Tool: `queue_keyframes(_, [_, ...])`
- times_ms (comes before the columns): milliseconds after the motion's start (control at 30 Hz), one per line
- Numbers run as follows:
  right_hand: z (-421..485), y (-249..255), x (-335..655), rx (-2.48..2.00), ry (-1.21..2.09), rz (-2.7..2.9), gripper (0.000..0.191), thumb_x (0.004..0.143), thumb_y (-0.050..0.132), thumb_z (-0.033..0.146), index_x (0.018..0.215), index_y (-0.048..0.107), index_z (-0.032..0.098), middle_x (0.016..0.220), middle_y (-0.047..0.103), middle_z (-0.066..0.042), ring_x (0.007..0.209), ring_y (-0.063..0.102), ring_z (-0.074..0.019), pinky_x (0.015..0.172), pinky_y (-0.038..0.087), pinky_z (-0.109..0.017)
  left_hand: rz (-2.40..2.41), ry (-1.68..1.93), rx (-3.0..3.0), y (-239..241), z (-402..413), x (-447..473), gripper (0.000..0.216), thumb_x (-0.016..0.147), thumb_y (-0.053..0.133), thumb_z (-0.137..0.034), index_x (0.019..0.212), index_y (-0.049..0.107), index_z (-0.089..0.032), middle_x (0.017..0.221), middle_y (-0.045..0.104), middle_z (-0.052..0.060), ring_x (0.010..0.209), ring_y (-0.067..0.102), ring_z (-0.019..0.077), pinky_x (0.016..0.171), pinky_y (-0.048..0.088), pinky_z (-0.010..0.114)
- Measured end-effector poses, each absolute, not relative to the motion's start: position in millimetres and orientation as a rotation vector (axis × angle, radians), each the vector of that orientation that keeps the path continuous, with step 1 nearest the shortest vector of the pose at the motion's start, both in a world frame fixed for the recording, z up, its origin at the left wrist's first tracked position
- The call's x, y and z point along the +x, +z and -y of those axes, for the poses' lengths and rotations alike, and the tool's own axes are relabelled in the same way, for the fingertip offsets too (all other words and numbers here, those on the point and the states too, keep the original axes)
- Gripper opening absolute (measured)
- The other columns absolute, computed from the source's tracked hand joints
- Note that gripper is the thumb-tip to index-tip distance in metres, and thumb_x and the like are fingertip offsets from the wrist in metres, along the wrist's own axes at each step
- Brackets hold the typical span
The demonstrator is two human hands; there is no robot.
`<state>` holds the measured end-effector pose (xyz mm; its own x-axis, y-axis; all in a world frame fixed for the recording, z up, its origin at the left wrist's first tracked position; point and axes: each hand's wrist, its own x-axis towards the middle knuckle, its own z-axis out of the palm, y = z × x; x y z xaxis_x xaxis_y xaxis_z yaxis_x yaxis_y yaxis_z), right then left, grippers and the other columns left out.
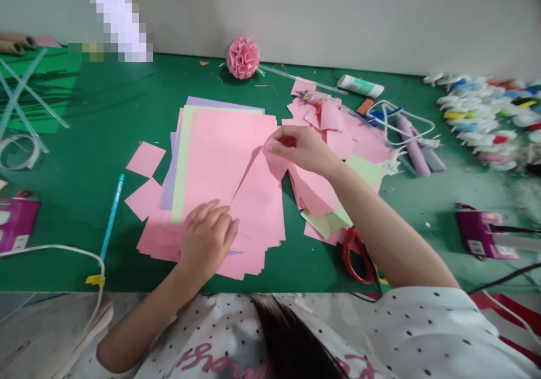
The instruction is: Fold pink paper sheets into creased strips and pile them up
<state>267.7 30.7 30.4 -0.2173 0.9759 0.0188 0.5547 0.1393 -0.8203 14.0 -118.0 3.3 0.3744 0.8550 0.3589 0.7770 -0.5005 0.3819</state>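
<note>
My right hand (pixel 302 145) pinches the raised edge of a piece of pink paper (pixel 276 164) between thumb and fingers. A narrow dark line runs from that edge down toward my left hand (pixel 207 233), which lies with its fingers spread on the paper. Beneath both hands is a stack of paper sheets, with a large pink sheet (pixel 224 137) on top. A pale green sheet (pixel 180 193) and a purple sheet (pixel 224 103) stick out from under it. Two small pink squares (pixel 146 159) lie left of the stack. Whether the lifted piece is separate from the sheet, I cannot tell.
Pink paper scraps (pixel 355 137) and red-handled scissors (pixel 357 255) lie to the right. A pink paper flower ball (pixel 243 58) and a glue stick (pixel 360 86) are at the back. A blue pencil (pixel 112 215) lies left. Small white-and-coloured pieces (pixel 482 120) cover the far right.
</note>
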Motion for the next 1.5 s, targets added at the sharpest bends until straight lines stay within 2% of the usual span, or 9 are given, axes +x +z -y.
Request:
queue_keyframes(133, [12.0,50.7,262.5,-1.353,1.095,1.669,0.026,0.084,0.075,0.045,0.081,0.07,0.02,0.08,0.071,-0.004,0.074,0.063,-0.0167,0.07,0.05,-0.033,-1.466,0.809,2.345,28.0,100.4,5.7,0.033,0.102,0.055,-0.031,0.131,0.063,-0.019,0.125,0.075,0.01,0.118,0.069,0.0263,0.097,0.058,0.045])
queue_keyframes(200, [31.4,57.3,254.1,-1.309,1.126,1.669,0.024,0.086,0.074,0.044,0.082,0.071,0.021,0.082,0.072,-0.004,0.075,0.062,-0.0165,0.069,0.05,-0.032,-1.399,0.903,2.321,43.2,90.0,10.1,0.037,0.101,0.056,-0.033,0.135,0.061,-0.019,0.13,0.073,0.011,0.123,0.067,0.0259,0.103,0.056,0.046])
queue_keyframes(400, [57.5,59.4,237.8,-1.252,1.098,1.636,0.014,0.089,0.071,0.036,0.087,0.073,0.022,0.084,0.073,-0.003,0.073,0.062,-0.0152,0.066,0.048,-0.03,-1.224,0.821,1.91,68.8,59.2,34.1,0.017,0.094,0.059,-0.022,0.098,0.075,-0.022,0.102,0.08,0.001,0.097,0.074,0.0192,0.09,0.059,0.035])
queue_keyframes(667, [64.0,53.7,242.0,-1.371,0.95,1.454,0.014,0.086,0.072,0.035,0.084,0.073,0.022,0.08,0.075,-0.002,0.069,0.064,-0.0159,0.064,0.048,-0.031,-1.146,0.761,1.691,66.2,45.3,53.8,0.014,0.083,0.057,-0.018,0.07,0.06,-0.019,0.096,0.078,0.004,0.096,0.073,0.0198,0.089,0.057,0.036])
queue_keyframes(900, [48.3,64.6,281.7,-1.383,0.718,1.258,0.011,0.082,0.079,0.033,0.083,0.074,0.024,0.084,0.076,-0.003,0.076,0.069,-0.018,0.068,0.054,-0.033,-1.188,0.648,1.681,56.6,47.5,47.3,0.012,0.081,0.057,-0.021,0.069,0.055,-0.021,0.085,0.075,0.001,0.088,0.071,0.0206,0.084,0.055,0.037])
queue_keyframes(1100, [39.1,72.9,345.9,-1.325,0.396,0.994,0.009,0.078,0.083,0.031,0.078,0.076,0.026,0.073,0.068,0.001,0.06,0.055,-0.0135,0.059,0.043,-0.032,-1.315,0.629,1.822,40.5,43.5,22.0,0.012,0.081,0.058,-0.019,0.07,0.059,-0.022,0.085,0.074,0.002,0.094,0.07,0.0231,0.081,0.051,0.037])
queue_keyframes(1200, [42.7,72.9,356.9,-1.316,0.405,0.892,0.012,0.077,0.085,0.032,0.075,0.074,0.029,0.076,0.065,0.001,0.068,0.054,-0.0139,0.067,0.045,-0.033,-1.422,0.731,1.767,35.6,37.3,15.4,0.011,0.083,0.059,-0.018,0.073,0.061,-0.022,0.086,0.074,0.002,0.089,0.07,0.0212,0.081,0.052,0.036])
queue_keyframes(1400, [57.3,44.8,310.6,-1.239,0.555,0.641,0.021,0.079,0.077,0.039,0.081,0.061,0.025,0.07,0.053,0.006,0.058,0.049,-0.011,0.055,0.043,-0.026,-1.231,0.784,1.612,24.8,39.1,26.9,0.026,0.096,0.061,-0.043,0.095,0.072,-0.02,0.099,0.075,0.006,0.091,0.07,0.0187,0.084,0.053,0.032])
queue_keyframes(1500, [73.4,36.2,279.4,-1.195,0.795,0.607,0.033,0.079,0.078,0.034,0.108,0.063,0.03,0.086,0.064,0.005,0.072,0.063,-0.0117,0.063,0.053,-0.025,-1.072,0.684,1.435,18.0,45.3,30.4,0.043,0.097,0.057,-0.057,0.092,0.074,-0.018,0.095,0.075,0.009,0.085,0.07,0.0188,0.069,0.054,0.028])
